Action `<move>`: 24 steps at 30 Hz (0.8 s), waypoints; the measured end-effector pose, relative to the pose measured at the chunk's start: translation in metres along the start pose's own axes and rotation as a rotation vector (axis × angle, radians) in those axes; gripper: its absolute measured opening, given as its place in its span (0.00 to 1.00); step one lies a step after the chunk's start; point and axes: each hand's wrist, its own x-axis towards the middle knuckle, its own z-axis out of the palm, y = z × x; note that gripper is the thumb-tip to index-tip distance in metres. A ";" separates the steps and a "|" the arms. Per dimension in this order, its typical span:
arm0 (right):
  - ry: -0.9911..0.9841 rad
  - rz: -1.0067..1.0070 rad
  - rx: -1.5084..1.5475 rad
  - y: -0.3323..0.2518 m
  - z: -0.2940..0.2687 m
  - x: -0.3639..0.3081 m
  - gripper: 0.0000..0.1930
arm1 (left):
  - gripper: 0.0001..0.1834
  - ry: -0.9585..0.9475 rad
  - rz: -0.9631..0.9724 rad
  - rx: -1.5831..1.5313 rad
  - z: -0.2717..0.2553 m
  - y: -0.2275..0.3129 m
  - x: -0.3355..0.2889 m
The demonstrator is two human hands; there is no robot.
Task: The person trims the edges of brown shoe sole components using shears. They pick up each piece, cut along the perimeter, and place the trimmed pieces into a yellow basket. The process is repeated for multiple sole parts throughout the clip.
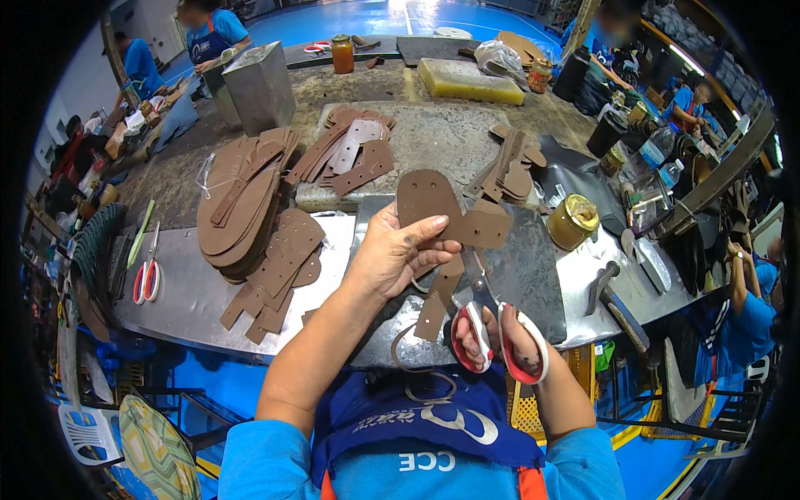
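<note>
My left hand point(392, 254) pinches a brown leather piece point(427, 198) between thumb and fingers; it has a rounded end, a wider arm and small punched holes. With fingers through the red-and-white handles, my right hand point(518, 343) grips a pair of scissors point(479, 287). The blades point up beside the lower edge of the leather, partly hidden by it, so I cannot tell whether they touch. Below, another brown strap piece point(436, 308) lies on the dark board point(533, 271), and a thin curled offcut point(398, 350) hangs near the table edge.
Stacked brown soles point(242, 196) and punched straps point(283, 254) lie to the left, near second scissors point(148, 279). Further back are more strap piles point(358, 158) on a stone slab point(425, 133). A glue jar point(573, 221) and hammer point(618, 304) lie right. Co-workers work around.
</note>
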 end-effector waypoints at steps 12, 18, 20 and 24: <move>0.003 -0.032 -0.189 -0.004 0.006 -0.010 0.34 | 0.07 -0.013 0.248 0.331 0.005 0.002 -0.006; 0.134 -0.064 -0.268 -0.009 0.012 -0.009 0.31 | 0.06 -0.038 0.201 0.304 0.006 -0.002 -0.009; 0.187 -0.059 -0.282 -0.008 0.014 -0.008 0.31 | 0.06 -0.036 0.204 0.319 0.006 -0.003 -0.009; 0.198 -0.131 -0.394 -0.004 0.010 -0.004 0.30 | 0.06 -0.062 0.211 0.329 0.005 -0.002 -0.008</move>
